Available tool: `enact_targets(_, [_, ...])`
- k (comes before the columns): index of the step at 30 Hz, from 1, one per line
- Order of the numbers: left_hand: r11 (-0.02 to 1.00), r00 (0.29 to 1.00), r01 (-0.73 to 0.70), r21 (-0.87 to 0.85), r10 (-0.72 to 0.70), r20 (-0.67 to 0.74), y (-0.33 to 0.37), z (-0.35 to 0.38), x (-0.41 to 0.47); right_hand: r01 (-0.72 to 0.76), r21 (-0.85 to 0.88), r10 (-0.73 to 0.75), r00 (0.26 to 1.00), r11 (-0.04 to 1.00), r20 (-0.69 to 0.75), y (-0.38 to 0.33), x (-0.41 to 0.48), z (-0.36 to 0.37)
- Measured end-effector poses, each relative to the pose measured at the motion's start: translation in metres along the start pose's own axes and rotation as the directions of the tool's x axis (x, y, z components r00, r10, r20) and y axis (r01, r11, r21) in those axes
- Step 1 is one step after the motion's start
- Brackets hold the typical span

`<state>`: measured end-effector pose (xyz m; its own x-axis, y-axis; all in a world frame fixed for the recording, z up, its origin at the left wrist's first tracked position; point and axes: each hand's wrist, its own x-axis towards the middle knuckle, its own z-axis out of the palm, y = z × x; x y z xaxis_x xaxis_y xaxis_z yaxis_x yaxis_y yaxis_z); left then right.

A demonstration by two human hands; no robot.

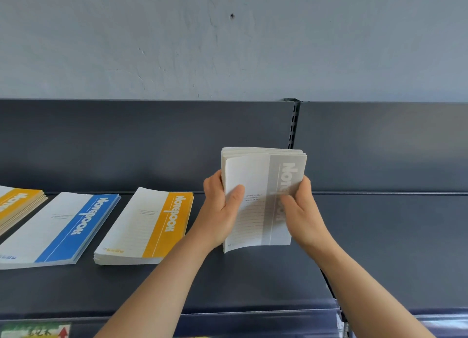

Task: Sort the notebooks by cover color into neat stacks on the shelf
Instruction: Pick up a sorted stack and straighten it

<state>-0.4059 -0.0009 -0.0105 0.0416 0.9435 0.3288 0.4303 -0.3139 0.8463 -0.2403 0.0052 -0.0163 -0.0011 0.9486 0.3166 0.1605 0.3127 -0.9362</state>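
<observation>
A bundle of grey-striped notebooks (263,185) stands upright on its lower edge on the dark shelf (253,282), just right of centre. My left hand (222,206) grips its left side with the thumb across the front cover. On the right side my right hand (298,206) grips it, fingers curled over the grey band. To the left lie three flat stacks: yellow-striped notebooks (152,226), blue-striped notebooks (63,228) and another yellow-striped stack (17,206) cut off by the frame's edge.
A dark back panel (152,145) rises behind the shelf, with a slotted upright post (293,124) behind the held bundle. A second shelf section (392,249) lies to the right. A price-label strip (35,331) runs along the front edge.
</observation>
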Motion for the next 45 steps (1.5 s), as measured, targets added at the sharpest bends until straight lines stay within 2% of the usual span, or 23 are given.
enact_targets(5, [0.988,0.987,0.055,0.146,-0.075,0.140,-0.026,0.004,-0.016,-0.103,-0.112,0.111,0.992,0.988,0.065,0.020,-0.015,-0.003])
enact_targets(8, [0.971,0.991,0.052,0.232,-0.078,0.105,-0.027,0.004,-0.017,-0.099,-0.213,0.113,0.992,0.972,0.055,0.028,-0.018,-0.008])
enact_targets(13, [0.968,0.986,0.156,0.199,-0.164,0.027,-0.014,0.001,-0.004,-0.077,-0.301,0.080,0.997,0.950,-0.002,0.015,-0.007,-0.019])
enact_targets(18, [0.937,0.945,0.298,0.185,-0.317,0.081,-0.015,0.003,0.004,-0.222,-0.323,0.252,0.966,0.920,0.053,0.016,0.000,-0.024])
enact_targets(24, [0.862,0.876,0.451,0.233,-0.477,0.069,-0.032,0.013,0.012,-0.401,-0.351,0.443,0.895,0.846,0.045,0.034,0.011,-0.017])
enact_targets(31, [0.828,0.860,0.472,0.303,-0.508,0.047,-0.041,0.019,0.020,-0.469,-0.421,0.530,0.848,0.776,0.032,0.048,0.022,-0.014])
enact_targets(35, [0.801,0.872,0.436,0.410,-0.488,0.025,-0.040,0.020,0.020,-0.473,-0.480,0.550,0.835,0.739,0.023,0.052,0.028,-0.013])
enact_targets(45, [0.780,0.873,0.445,0.441,-0.488,-0.017,-0.038,0.022,0.019,-0.408,-0.595,0.518,0.855,0.693,0.016,0.055,0.031,-0.018])
